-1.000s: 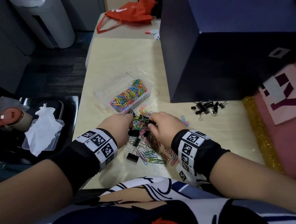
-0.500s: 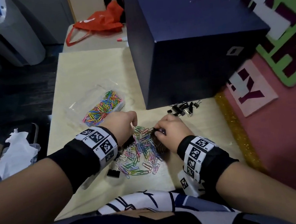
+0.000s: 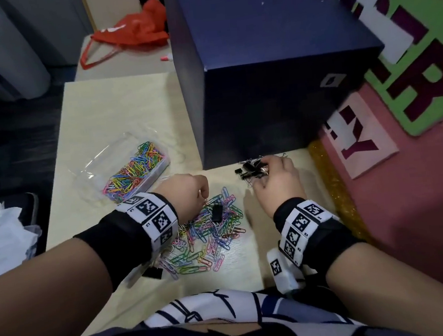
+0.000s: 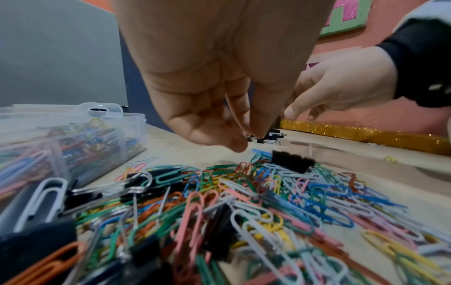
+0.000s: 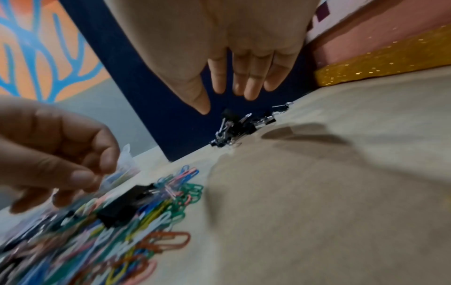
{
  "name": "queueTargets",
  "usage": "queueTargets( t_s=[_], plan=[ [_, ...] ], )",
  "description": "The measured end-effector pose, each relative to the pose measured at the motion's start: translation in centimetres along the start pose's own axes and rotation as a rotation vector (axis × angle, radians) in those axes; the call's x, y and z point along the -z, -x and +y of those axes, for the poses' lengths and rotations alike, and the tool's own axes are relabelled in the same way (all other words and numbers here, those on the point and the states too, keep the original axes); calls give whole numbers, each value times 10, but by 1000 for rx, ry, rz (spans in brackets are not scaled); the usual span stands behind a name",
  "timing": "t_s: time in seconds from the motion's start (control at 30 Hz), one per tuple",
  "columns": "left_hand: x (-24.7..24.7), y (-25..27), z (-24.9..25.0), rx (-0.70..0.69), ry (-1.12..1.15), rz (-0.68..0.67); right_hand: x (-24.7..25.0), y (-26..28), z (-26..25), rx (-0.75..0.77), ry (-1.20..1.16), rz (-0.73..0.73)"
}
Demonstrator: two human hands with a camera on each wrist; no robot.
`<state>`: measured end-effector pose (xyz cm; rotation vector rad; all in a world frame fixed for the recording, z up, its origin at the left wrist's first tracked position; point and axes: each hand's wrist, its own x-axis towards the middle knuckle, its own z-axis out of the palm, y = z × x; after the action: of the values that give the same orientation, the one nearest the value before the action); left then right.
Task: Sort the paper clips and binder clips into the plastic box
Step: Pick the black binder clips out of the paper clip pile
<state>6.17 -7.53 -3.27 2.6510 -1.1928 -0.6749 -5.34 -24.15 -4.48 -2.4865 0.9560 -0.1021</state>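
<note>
A heap of coloured paper clips (image 3: 213,236) lies on the table in front of me, with a black binder clip (image 3: 217,212) on top of it. My left hand (image 3: 203,196) hovers over the heap's left side with its fingers curled toward the thumb (image 4: 234,146). Whether they pinch a clip is hidden. My right hand (image 3: 267,174) is over a small pile of black binder clips (image 3: 250,169) by the blue box, and its straight, spread fingers (image 5: 249,92) hold nothing. The clear plastic box (image 3: 101,163), half full of paper clips, stands at the left.
A big dark blue box (image 3: 259,69) stands at the back right of the pale table (image 3: 117,110). Another binder clip (image 3: 153,272) lies under my left wrist. A gold glitter strip (image 3: 333,184) borders the table on the right, and a red bag (image 3: 134,32) lies beyond.
My right hand has left the paper clip heap and moved right and away to the binder clip pile, and its fingers have straightened. The left hand has stayed over the heap.
</note>
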Motion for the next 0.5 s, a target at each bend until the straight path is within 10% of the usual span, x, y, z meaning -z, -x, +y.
queueTargets(
  t_s=[0.2,0.5],
  plan=[
    [5,10,-8,47,-166,-146,-16,12,-22,321,256,-429],
    [11,24,-22,135,-333,-262,-25,16,-40,430,370,-470]
  ],
)
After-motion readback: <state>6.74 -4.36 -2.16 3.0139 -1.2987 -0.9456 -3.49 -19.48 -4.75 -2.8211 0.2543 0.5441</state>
